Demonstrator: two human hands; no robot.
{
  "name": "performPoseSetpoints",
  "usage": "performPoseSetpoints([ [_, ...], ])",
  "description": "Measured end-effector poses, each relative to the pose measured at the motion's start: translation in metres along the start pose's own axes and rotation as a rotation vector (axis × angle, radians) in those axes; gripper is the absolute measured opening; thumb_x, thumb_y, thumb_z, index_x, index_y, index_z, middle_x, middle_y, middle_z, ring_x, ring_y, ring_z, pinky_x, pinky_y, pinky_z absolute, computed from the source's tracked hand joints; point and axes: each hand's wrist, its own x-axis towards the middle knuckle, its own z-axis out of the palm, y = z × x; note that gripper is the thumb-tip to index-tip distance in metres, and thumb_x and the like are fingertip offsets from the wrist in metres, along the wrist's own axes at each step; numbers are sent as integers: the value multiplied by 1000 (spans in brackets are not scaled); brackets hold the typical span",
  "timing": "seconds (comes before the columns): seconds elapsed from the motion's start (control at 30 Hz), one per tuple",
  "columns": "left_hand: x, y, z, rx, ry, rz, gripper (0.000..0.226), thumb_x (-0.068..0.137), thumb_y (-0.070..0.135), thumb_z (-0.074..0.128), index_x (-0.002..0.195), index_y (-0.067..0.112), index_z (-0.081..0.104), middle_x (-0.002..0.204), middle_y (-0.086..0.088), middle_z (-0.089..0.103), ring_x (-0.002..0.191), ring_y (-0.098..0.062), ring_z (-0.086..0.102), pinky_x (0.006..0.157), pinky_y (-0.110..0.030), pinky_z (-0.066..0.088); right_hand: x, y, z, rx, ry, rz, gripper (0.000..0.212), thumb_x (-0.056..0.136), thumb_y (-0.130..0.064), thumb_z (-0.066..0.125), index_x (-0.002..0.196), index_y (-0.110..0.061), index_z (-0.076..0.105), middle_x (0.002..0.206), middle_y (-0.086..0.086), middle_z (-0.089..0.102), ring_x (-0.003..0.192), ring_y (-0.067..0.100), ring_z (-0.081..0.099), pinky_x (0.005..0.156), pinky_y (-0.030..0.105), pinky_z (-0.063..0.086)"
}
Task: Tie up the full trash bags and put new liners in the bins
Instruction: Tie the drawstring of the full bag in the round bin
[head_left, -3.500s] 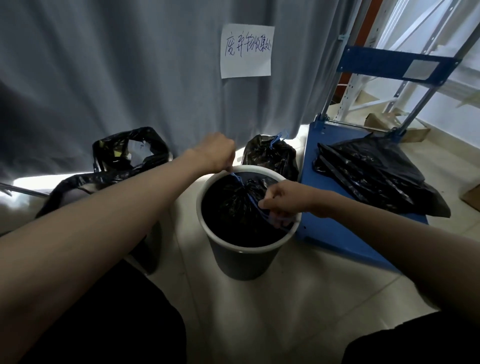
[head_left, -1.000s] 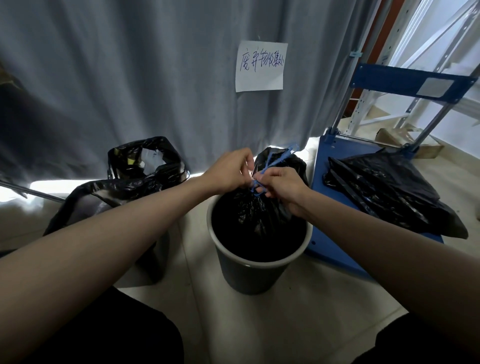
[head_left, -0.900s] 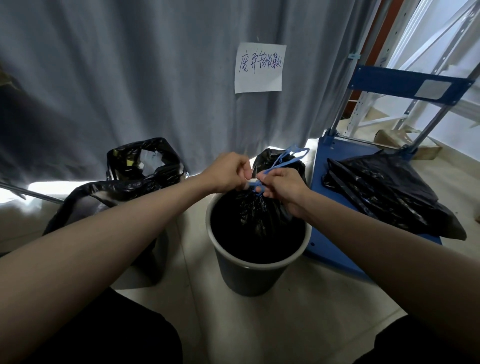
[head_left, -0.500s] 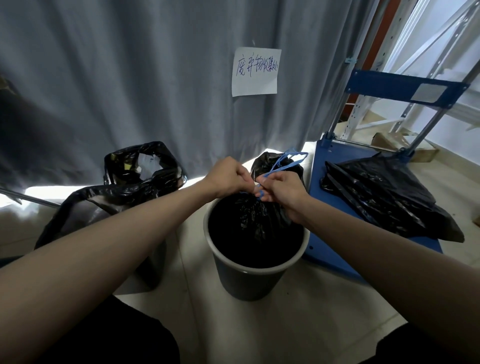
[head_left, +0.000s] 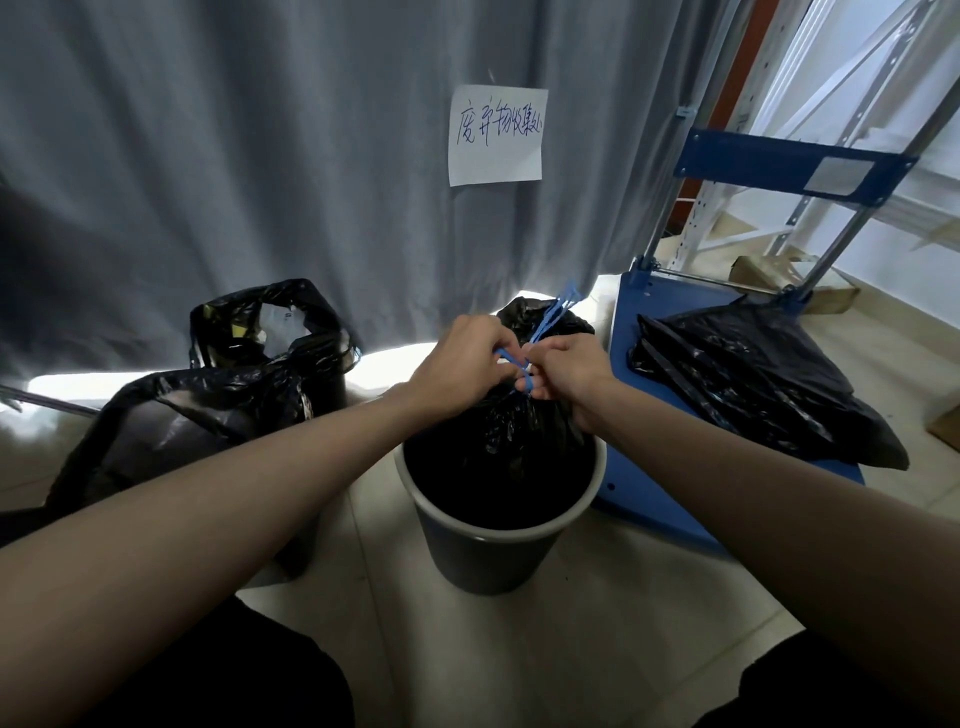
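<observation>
Drawstring (head_left: 519, 364) pinched between both hands' grips

Count, head view:
Round grey plastic bins — 1 in plain sight (head_left: 488, 551), near centre; a second, black-lined container (head_left: 270, 332) far left looks like a bin, body mostly hidden.
Black plastic trash bags — 5: one in the grey bin (head_left: 498, 447), one behind it (head_left: 540, 317), one lining the far-left container, one draped near left (head_left: 171, 415), one flat on the right (head_left: 753, 384).
Blue drawstrings (head_left: 524, 382) — strands tangled, cannot count.
Blue platform trolleys (head_left: 654, 467) — 1.
Handwritten white paper notes (head_left: 497, 135) — 1.
Bare hands — 2: left (head_left: 462, 364), right (head_left: 569, 366).
</observation>
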Motion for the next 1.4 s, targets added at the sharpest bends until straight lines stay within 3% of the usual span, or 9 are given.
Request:
performPoseSetpoints([
  [0.2, -8, 5, 4, -40, 21, -3, 25, 63, 17, 84, 85, 18, 75, 68, 16, 45, 61, 4, 44, 58, -9, 32, 1, 0, -4, -36, -12, 35, 6, 91, -3, 61, 89, 1, 65, 61, 11, 55, 46, 23, 60, 37, 20, 43],
  [0.4, -10, 8, -2, -77, 24, -27, 25, 66, 17, 84, 90, 19, 79, 66, 11, 41, 60, -2, 43, 56, -11, 31, 0, -2, -9, -19, -31, 34, 11, 93, -1, 57, 92, 1, 68, 61, 10, 56, 45, 21, 62, 42, 20, 48],
  [0.63, -15, 16, -3, -83, -36, 59, 17, 76, 22, 78, 93, 25, 80, 76, -12, 55, 69, -23, 52, 63, -35, 40, -3, -5, -11, -22, -47, 81, 13, 88, 1, 61, 98, 6, 69, 71, 19, 60, 50, 23, 62, 44, 21, 51],
  [0.77, -18, 19, 0, -90, -38, 56, 15, 76, 17, 78, 90, 22, 80, 73, -8, 56, 69, -19, 51, 62, -31, 38, -4, -2, -12, -73, -34, 61, 12, 87, -2, 63, 92, 5, 72, 73, 23, 67, 48, 19, 61, 50, 23, 51],
  [0.9, -19, 19, 4, -121, 41, -66, 14, 75, 14, 77, 88, 19, 81, 72, -1, 55, 71, -16, 52, 64, -30, 39, -3, -2, -10, -16, -18, 41, 9, 85, -3, 68, 89, 4, 72, 76, 22, 70, 51, 20, 63, 54, 26, 53],
  [1.07, -20, 16, 8, -172, 127, -129, 16, 73, 14, 79, 89, 17, 80, 73, -4, 61, 71, -19, 57, 67, -33, 43, 0, -4, -8, 23, -8, 51, 9, 90, -3, 63, 85, 4, 67, 60, 12, 58, 49, 24, 63, 45, 23, 50],
  [1.2, -20, 11, 7, -143, 103, -60, 18, 73, 17, 80, 90, 20, 80, 66, 6, 52, 64, -9, 48, 60, -29, 38, 1, -3, -9, -3, -41, 54, 17, 93, -5, 61, 76, -1, 62, 60, 10, 56, 50, 23, 62, 43, 21, 48],
  [1.4, -16, 8, -1, 10, -54, 151, 13, 79, 26, 75, 91, 21, 80, 79, -5, 63, 74, -19, 59, 68, -42, 46, 0, -3, -12, -40, -96, 62, 9, 91, -2, 61, 84, 4, 63, 56, 10, 53, 48, 22, 60, 40, 19, 46],
])
